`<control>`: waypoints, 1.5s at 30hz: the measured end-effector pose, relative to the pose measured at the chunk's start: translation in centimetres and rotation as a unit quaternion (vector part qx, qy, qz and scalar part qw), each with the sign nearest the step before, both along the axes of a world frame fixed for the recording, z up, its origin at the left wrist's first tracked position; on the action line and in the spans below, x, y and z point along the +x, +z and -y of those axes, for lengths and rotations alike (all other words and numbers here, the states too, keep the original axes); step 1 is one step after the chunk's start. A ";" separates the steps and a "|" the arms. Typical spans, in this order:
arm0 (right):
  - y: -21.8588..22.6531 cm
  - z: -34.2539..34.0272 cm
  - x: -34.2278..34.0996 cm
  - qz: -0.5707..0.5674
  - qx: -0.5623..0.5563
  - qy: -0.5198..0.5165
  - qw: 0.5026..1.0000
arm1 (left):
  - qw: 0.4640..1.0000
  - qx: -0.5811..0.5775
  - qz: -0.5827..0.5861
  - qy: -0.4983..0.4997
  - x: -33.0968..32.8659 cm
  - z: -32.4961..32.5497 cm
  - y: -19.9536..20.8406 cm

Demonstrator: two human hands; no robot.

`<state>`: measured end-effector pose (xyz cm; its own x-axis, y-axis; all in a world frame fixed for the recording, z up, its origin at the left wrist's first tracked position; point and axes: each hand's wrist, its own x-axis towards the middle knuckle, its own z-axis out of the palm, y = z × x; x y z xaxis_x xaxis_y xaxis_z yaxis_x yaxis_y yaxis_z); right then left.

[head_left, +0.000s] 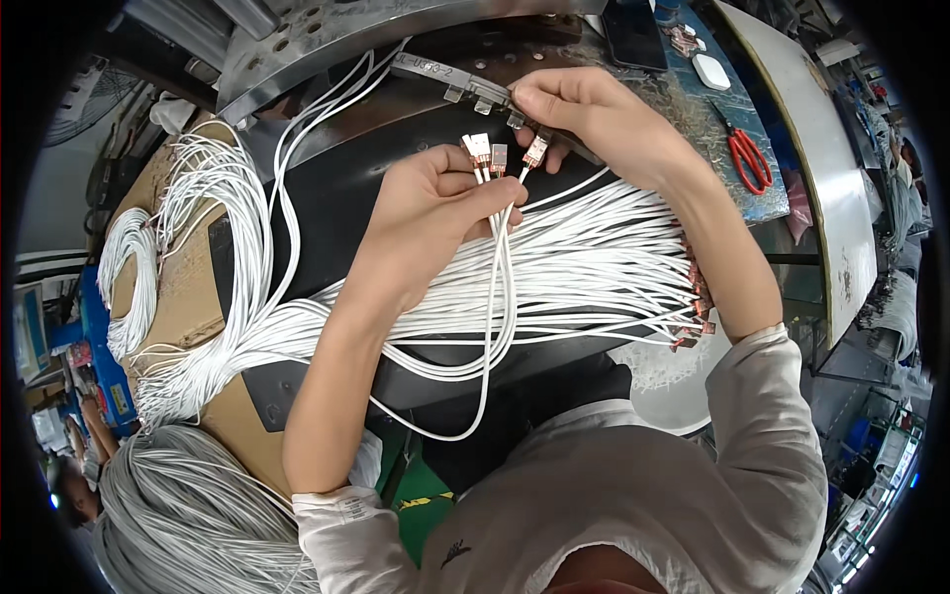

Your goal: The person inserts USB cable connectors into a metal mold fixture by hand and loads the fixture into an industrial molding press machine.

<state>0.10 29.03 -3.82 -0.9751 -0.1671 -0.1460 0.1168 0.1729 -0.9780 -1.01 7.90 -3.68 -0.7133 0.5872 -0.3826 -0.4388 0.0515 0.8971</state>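
Observation:
My left hand is closed around several white cables, just left of the middle. Small silver metal plugs with reddish-orange backs stick up from its fingers. One more plug on a white cable stands slightly apart, close beneath my right fingers. My right hand pinches the right part of a grey metal strip with small metal tabs along its lower edge. Its fingertips are partly hidden behind the strip. Under both hands lies a wide bundle of white cables, its reddish plug ends toward the right.
Looped white cables lie on cardboard at the left, with a thick grey-white cable coil below. Red-handled cutters, a white case and a dark phone rest at the upper right. A steel machine plate spans the far side.

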 end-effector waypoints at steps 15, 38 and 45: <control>0.7 0.9 1.0 -0.038 0.042 0.020 0.998 | 0.999 0.033 -0.028 0.008 -0.3 0.2 -1.0; 1.0 -0.8 0.5 -0.005 0.035 0.019 0.999 | 0.999 0.020 0.023 -0.034 -0.5 1.3 -0.1; 0.8 -1.1 0.3 0.003 0.044 0.031 0.999 | 1.000 0.014 0.013 -0.017 -0.6 1.1 -0.1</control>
<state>0.44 30.11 -3.01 -0.9621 -0.2142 -0.1688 0.1091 0.2649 -0.9581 -1.65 6.76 -3.75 -0.6832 0.6215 -0.3832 -0.4596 0.0417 0.8871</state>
